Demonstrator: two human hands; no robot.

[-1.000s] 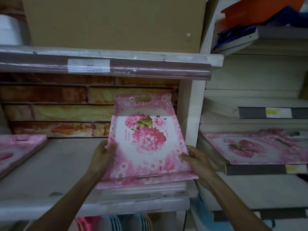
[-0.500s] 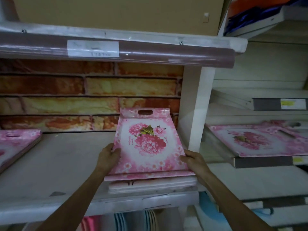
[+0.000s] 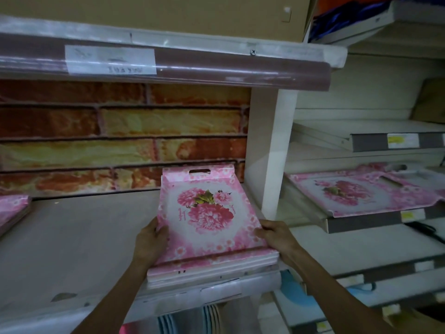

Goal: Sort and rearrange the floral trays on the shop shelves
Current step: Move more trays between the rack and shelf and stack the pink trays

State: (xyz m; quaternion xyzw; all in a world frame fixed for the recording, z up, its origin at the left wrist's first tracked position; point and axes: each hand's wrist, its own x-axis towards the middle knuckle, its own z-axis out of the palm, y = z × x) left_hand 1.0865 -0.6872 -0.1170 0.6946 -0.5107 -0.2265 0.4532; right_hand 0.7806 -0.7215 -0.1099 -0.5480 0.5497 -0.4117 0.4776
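The left hand [image 3: 151, 244] curls round the left edge of the top floral tray [image 3: 207, 213], thumb lying on the printed face and fingers tucked out of sight below, while the right hand [image 3: 277, 236] closes on the right edge in the same way; both are shut on that one tray, gripping it near its front corners. Holding it by the two sides keeps the flat, wide piece level and lets the person square it to what lies under it, which looks to be the reason for the symmetrical hold. The tray lies on a small stack of similar trays [image 3: 212, 273] at the front right of the middle shelf [image 3: 79, 242], its handle slot facing the brick-patterned back wall [image 3: 120, 131] and its near edge roughly in line with the shelf lip. The stack sits just beside the white upright post [image 3: 272, 165], probably so that the post serves as a stop for the pile's right side. Another pink tray pile [image 3: 12, 210] lies at the far left of the same shelf, well apart, and a further floral tray [image 3: 361, 196] rests on the sloped shelf [image 3: 361, 222] in the next bay to the right. Judging by these scattered groups, the sorting is not yet finished.
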